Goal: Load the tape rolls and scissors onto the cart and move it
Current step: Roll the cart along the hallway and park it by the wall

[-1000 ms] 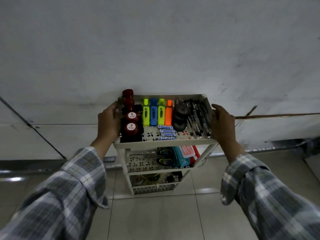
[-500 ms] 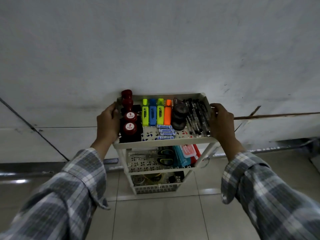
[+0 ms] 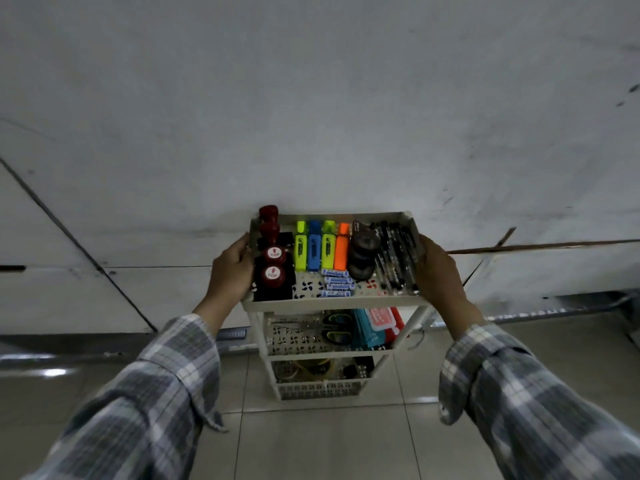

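A white three-tier cart (image 3: pixel 332 301) stands on the tiled floor against a grey wall. My left hand (image 3: pixel 230 268) grips the left edge of its top tray and my right hand (image 3: pixel 438 268) grips the right edge. Black-handled scissors (image 3: pixel 334 329) lie on the middle shelf. Tape rolls (image 3: pixel 313 367) lie on the bottom shelf, partly hidden by the shelf above. The top tray holds red stamps (image 3: pixel 273 268), several highlighters (image 3: pixel 320 247), dark round rolls (image 3: pixel 362 252) and black pens (image 3: pixel 394 258).
The grey wall (image 3: pixel 311 116) rises right behind the cart. A metal floor channel (image 3: pixel 104 344) runs along the wall's base. Tiled floor (image 3: pixel 322 441) lies between me and the cart. Blue and red packets (image 3: pixel 375 325) sit on the middle shelf.
The cart and both hands have shifted slightly; the grip on the top tray stays the same and the contents have not moved.
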The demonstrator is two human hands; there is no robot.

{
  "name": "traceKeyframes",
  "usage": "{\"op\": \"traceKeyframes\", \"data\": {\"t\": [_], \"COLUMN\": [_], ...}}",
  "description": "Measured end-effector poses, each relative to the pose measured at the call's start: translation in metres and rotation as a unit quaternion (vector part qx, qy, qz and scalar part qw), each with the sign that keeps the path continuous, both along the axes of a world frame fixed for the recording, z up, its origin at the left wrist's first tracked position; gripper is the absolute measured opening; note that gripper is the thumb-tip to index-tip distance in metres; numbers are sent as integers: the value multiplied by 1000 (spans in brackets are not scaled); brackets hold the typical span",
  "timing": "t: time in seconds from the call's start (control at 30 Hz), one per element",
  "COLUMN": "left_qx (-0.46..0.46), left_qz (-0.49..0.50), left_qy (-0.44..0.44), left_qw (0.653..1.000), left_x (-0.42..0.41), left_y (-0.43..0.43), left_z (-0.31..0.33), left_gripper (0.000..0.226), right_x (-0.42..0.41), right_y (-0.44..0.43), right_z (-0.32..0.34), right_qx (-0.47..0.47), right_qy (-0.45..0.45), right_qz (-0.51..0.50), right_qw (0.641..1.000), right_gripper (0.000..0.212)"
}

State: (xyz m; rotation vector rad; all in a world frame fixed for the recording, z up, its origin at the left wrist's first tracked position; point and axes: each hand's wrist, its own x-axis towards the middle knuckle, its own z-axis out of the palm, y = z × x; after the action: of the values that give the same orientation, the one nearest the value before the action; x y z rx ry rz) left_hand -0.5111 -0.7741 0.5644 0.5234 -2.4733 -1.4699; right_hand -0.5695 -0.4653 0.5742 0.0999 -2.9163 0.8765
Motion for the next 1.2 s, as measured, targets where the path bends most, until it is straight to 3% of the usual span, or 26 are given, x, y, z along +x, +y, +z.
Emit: {"op": "traceKeyframes", "data": {"t": [0.17, 0.4, 0.63, 0.77, 0.97, 1.2], "left_qx": [0, -73, -123, -149, -94, -46], "left_qz": [-4, -51, -37, -48, -21, -66], "left_qy": [1, -25, 93, 99, 59, 4], "left_qw": [1000, 996, 987, 983, 994, 997], "left_x": [8, -16, -3, -6, -24, -53], "left_y": [4, 7, 11, 12, 6, 6], "left_z": [9, 35, 39, 40, 36, 28], "left_gripper": [38, 39, 22, 11, 26, 41], "right_x": [19, 40, 36, 30, 20, 21], "right_y": [-4, -12, -16, -22, -26, -25], "right_z": [0, -1, 2, 3, -2, -16], "right_qx": [43, 54, 38, 41, 89, 127], "right_qy": [-75, -74, -83, -69, -75, -47], "right_qz": [-19, -26, -44, -66, -90, -92], "right_qw": [996, 995, 995, 995, 989, 987], "right_gripper": [56, 57, 57, 59, 65, 64]}}
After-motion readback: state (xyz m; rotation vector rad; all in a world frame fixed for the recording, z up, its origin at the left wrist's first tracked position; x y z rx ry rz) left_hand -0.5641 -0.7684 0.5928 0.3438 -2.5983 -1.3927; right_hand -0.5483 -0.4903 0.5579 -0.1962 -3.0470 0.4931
